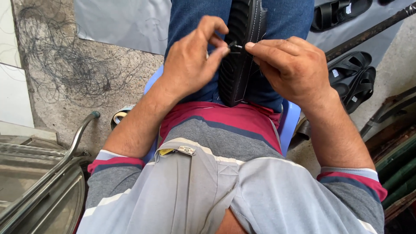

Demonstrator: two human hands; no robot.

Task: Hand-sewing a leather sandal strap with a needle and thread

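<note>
A black shoe sole (239, 65) with a ridged tread and a stitched edge stands on end between my knees, resting on my blue jeans. My left hand (190, 60) is at its left side, thumb and forefinger pinched on a small dark piece (235, 45) at the sole's edge. From the right, my right hand (290, 65) presses its fingertips against the same spot. What the dark piece is cannot be made out.
Black sandals (353, 78) lie on the floor at the right, another pair (340, 13) at top right. A tangle of dark thread (65, 65) covers the concrete at left. A metal frame (47, 173) stands at bottom left. I sit on a blue plastic chair (289, 123).
</note>
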